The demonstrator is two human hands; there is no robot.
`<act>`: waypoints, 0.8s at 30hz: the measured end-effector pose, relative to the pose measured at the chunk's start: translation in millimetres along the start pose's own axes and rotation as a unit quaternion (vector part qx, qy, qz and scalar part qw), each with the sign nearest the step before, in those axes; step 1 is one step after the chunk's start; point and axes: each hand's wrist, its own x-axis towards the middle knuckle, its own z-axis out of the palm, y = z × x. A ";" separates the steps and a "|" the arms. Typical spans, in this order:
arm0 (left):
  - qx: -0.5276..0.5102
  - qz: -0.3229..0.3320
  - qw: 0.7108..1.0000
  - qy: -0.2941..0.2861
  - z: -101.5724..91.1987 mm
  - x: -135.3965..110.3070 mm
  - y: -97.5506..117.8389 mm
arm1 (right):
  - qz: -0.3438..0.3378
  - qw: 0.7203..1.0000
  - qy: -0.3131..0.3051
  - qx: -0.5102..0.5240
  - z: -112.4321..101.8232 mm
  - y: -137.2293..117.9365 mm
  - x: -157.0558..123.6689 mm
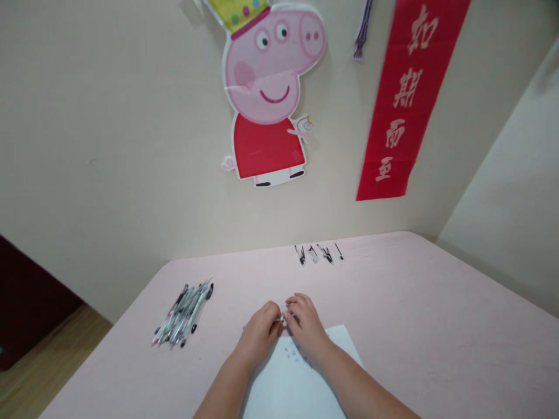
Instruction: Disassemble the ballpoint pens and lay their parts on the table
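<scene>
My left hand [263, 327] is closed with its fingers curled round a thin, pale, pen-like stick [278, 319]. A short bit of it seems to stick out on the hand's left side. Close by, my right hand [305, 326] has thumb and fingers bent together at the stick's right end; what they pinch is too small to make out. Both hands are over the top edge of a white sheet of paper [288, 387]. Several small greyish bits [292, 353] lie on the paper between my wrists.
A heap of pens [184, 315] lies at the left of the pale pink table [437, 337]. Along the back edge stand out a few small dark items, among them a compass-like tool [325, 254] and a short thin stick [339, 251]. The wall [131, 145] rises directly behind.
</scene>
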 end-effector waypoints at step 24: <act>0.027 -0.014 1.000 -0.008 -8.4 -0.9 -3.6 | 0.022 0.994 0.048 0.095 0.9 -0.2 1.4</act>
